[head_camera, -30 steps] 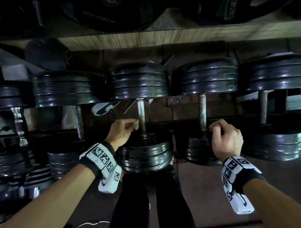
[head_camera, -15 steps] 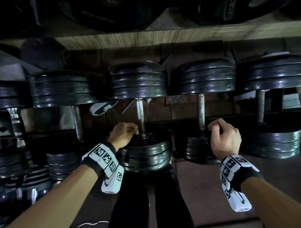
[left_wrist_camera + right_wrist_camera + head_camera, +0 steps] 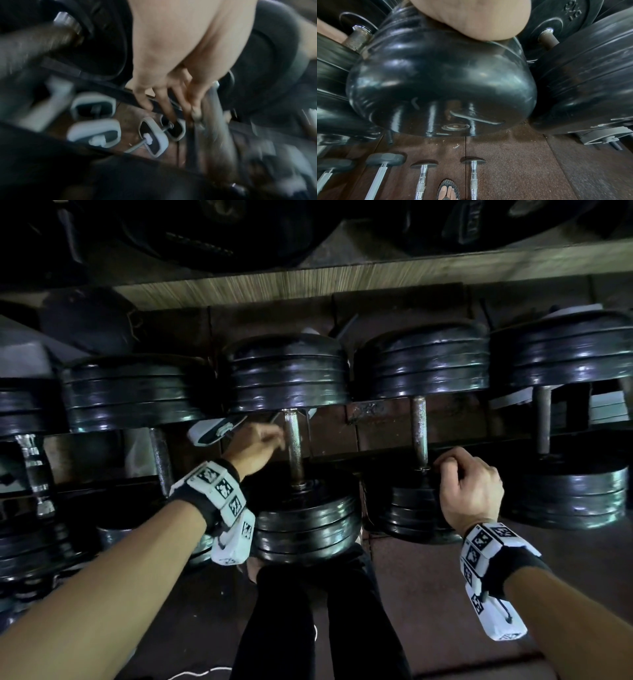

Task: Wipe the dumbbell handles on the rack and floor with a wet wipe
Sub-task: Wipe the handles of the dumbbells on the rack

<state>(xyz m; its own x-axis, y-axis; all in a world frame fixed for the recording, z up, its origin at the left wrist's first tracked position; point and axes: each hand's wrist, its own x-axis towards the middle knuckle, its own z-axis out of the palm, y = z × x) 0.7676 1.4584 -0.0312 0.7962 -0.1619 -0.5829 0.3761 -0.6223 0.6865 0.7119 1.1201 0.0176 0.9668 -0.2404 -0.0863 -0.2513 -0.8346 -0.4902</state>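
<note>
On the rack, left hand (image 3: 255, 448) fingers curl beside the front-to-back dumbbell handle (image 3: 294, 446).

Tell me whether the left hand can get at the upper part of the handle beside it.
Probably yes. The left hand is right beside the handle, and the bare bar above it shows nothing across it up to the upper plates.
</note>
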